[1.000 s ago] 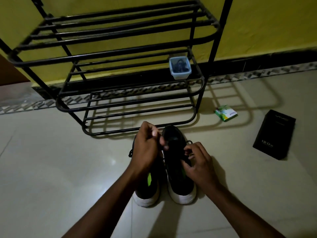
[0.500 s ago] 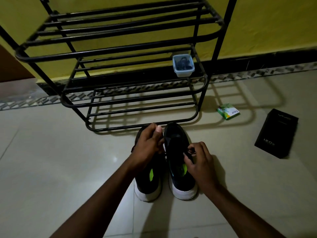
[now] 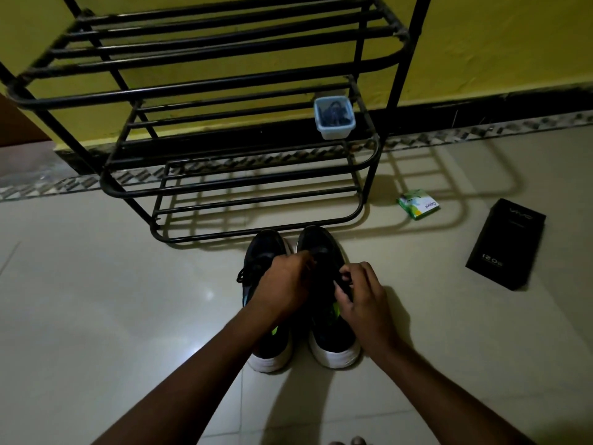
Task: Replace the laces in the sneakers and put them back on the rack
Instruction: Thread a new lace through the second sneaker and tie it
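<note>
Working the right sneaker (image 3: 322, 245): since a second ago the left hand (image 3: 285, 284) has dropped from the toe end to mid-lacing, meeting the right hand (image 3: 365, 293), which pinches the lace (image 3: 344, 283). Left fingers curl at the same spot; too dark to tell whether they grip anything. Judged: lacing work still under way, rack step not near. Both sneakers are black with white soles and green inside, and stand side by side on the floor (image 3: 128, 300) just before the rack (image 3: 224, 191); the left sneaker (image 3: 266, 248) is untouched.

Two black sneakers (image 3: 322, 244) with white soles stand upright, side by side on the floor at lower centre, toes just before the black metal rack (image 3: 224, 88) above.
</note>
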`<state>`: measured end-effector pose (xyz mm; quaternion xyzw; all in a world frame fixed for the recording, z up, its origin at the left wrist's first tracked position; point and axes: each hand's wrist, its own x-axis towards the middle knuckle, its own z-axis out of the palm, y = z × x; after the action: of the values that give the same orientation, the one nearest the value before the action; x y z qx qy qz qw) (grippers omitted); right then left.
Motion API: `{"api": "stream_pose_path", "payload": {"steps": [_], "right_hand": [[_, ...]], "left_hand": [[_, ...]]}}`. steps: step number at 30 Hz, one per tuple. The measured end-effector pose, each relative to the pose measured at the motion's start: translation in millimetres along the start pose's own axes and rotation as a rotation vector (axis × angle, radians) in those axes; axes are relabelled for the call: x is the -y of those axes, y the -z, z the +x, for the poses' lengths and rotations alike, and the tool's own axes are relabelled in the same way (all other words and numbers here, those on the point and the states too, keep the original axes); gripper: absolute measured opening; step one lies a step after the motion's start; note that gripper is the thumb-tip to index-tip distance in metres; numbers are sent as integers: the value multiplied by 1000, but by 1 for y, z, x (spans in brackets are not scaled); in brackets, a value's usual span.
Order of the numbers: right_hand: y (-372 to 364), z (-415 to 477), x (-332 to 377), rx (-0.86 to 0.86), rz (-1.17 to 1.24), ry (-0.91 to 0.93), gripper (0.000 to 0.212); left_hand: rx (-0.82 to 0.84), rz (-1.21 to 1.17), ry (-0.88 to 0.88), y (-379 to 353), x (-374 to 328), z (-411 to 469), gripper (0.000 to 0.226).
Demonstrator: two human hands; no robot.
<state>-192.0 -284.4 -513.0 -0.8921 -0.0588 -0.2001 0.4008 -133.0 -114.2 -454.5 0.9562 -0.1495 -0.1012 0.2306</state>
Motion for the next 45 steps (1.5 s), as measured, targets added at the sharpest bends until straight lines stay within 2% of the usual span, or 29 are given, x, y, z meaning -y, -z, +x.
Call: {"api": "stream_pose_path", "payload": {"steps": [3,7,12,14,17,22,25,27,29,31,35,39,42,45], "right_hand": [[0,0,1,4,0,2,26],[1,0,3,12,-17,-9,30],[6,3,6,38,-13,-44,45],[7,4,7,41,-12,-56,45],[7,4,7,35,2,-69,42],[22,18,22,25,10,13,47],[25,35,45,180,211,-16,59],[24,50,59,224,357,-98,52],[25,64,66,133,383,-135,30],[27,73,64,53,393,-181,16],[32,79,51,-29,370,-228,16],[37,81,42,-6,431,-345,22],[35,80,41,42,512,-386,18],[32,71,37,75,384,-365,20]], "left_hand": [[-20,-54,-14,1,-2,-3,24],[30,-49,28,5,-3,-3,18],[49,238,-10,26,-17,-2,30],[43,126,5,38,-18,-4,24],[27,-170,9,52,-14,-9,4],[-171,-465,-15,76,-22,-21,6],[-166,-571,-91,86,-28,-28,5],[-193,-490,-146,89,-29,-31,8],[-266,-398,-149,91,-21,-31,11],[-310,-365,-103,92,-7,-31,12],[-303,-291,38,92,24,-36,13],[-250,-163,162,81,49,-39,34],[-281,-72,164,71,48,-40,16],[-319,-186,171,64,30,-41,8]]}}
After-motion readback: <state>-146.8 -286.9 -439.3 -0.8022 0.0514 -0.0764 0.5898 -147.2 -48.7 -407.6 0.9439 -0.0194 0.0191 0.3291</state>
